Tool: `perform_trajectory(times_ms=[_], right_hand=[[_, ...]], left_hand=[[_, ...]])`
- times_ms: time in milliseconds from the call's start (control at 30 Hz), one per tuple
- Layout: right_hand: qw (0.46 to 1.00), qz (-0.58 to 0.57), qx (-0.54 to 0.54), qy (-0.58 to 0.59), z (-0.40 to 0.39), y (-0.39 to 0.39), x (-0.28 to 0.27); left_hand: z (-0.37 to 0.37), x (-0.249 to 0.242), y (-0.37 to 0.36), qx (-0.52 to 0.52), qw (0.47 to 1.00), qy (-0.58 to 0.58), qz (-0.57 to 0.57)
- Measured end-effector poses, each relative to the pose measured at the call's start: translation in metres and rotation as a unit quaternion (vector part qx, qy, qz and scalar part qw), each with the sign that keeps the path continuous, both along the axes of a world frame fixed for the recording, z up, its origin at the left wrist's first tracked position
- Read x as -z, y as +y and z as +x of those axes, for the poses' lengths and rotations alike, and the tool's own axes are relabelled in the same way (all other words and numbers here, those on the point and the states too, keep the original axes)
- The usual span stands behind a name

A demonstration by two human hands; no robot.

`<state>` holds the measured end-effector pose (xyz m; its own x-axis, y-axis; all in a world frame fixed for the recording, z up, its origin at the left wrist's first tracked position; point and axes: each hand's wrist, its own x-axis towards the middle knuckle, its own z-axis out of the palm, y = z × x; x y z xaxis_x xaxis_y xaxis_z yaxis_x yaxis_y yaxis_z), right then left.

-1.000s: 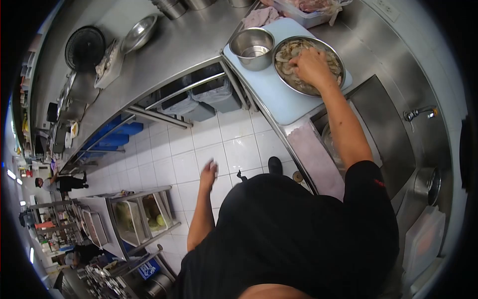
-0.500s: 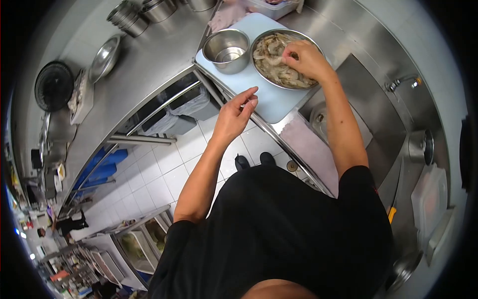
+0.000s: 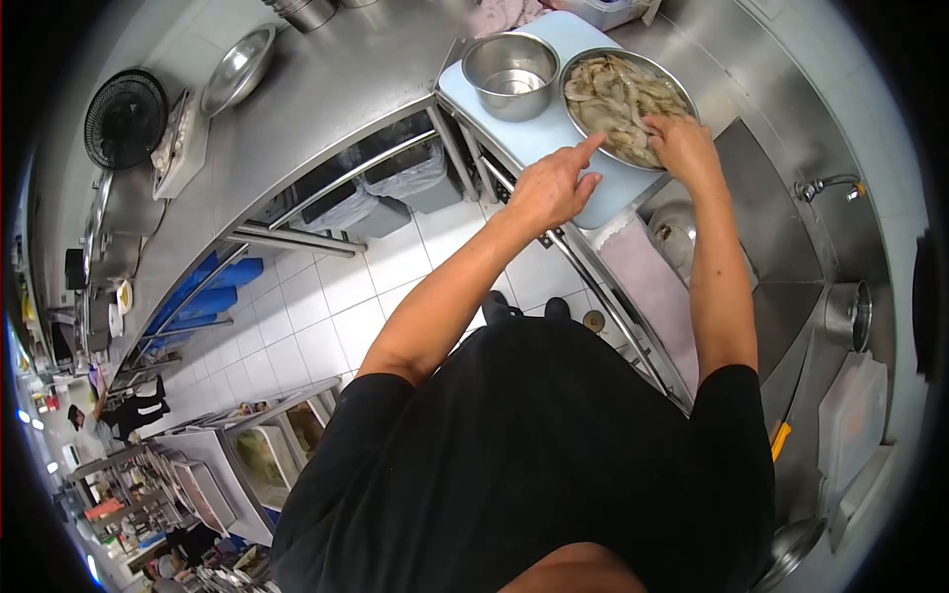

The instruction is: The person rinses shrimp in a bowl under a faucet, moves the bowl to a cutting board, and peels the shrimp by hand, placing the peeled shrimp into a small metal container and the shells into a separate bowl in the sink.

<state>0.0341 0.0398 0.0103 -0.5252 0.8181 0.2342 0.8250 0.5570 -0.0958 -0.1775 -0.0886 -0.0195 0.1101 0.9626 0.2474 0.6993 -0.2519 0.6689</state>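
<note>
Now | right hand (image 3: 682, 146) in prawn bowl (image 3: 676, 91) | left hand (image 3: 552, 186) pointing beside

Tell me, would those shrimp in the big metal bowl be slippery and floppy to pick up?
Probably. The shrimp look pale, raw and glossy, so likely slick. They lie curled and heaped in the bowl, suggesting soft, limp bodies. The right hand reaches among them.
</note>
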Motion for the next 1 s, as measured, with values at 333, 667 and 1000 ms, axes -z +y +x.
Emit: perform_trajectory(times_ms=[333,667,1000], right_hand=[[0.994,-0.016,-0.035,0.100,0.015,0.012,-0.006],[0.945,-0.048,-0.009,0.324,0.036,0.009,0.013],[0.930,-0.081,-0.042,0.355,0.023,-0.018,0.014]], left_hand=[[0.024,-0.007,0.012,-0.090,0.996,0.008,-0.019],[0.020,-0.015,0.012,-0.091,0.991,0.094,0.034],[0.019,-0.015,-0.020,-0.109,0.988,0.099,0.039]])
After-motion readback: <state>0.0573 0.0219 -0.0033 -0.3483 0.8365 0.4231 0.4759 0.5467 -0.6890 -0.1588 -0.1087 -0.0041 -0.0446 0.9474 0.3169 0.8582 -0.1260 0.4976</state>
